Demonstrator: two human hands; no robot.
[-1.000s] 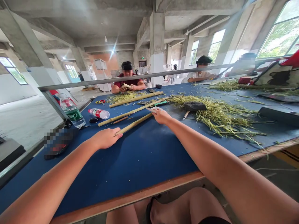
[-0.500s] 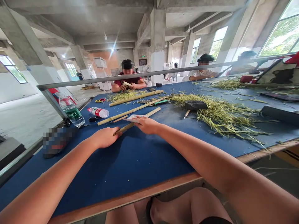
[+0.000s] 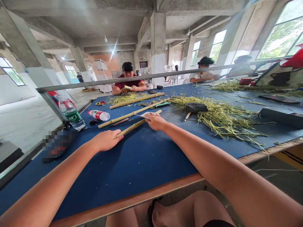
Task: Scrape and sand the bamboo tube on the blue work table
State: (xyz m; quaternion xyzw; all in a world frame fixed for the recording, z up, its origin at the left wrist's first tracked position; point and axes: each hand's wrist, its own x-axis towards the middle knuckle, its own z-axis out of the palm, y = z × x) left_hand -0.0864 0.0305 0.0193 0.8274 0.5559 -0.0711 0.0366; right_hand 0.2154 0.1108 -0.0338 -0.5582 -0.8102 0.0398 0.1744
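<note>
My left hand (image 3: 107, 140) is closed round the near end of a bamboo pole (image 3: 133, 127), which slants away over the blue table. Farther along the pole, my right hand (image 3: 155, 122) presses a thin white sheet (image 3: 147, 115) with faint print against it, fingers over the top. The underside of the sheet is hidden. Just beyond lie a longer, thinner bamboo pole (image 3: 125, 116) and a short brown stick (image 3: 120, 121).
Another bamboo pole (image 3: 137, 100) lies farther back. Right of my hands are a dark block (image 3: 196, 107), a wooden-handled tool (image 3: 187, 116) and heaped plant shavings (image 3: 222, 118). Bottles (image 3: 98, 115) stand or lie at left. Across the table a person (image 3: 129, 82) holds a bamboo piece.
My right hand and the white sheet have slid along the pole, away from my left hand, baring more of the bamboo between them. The left hand keeps its hold.
</note>
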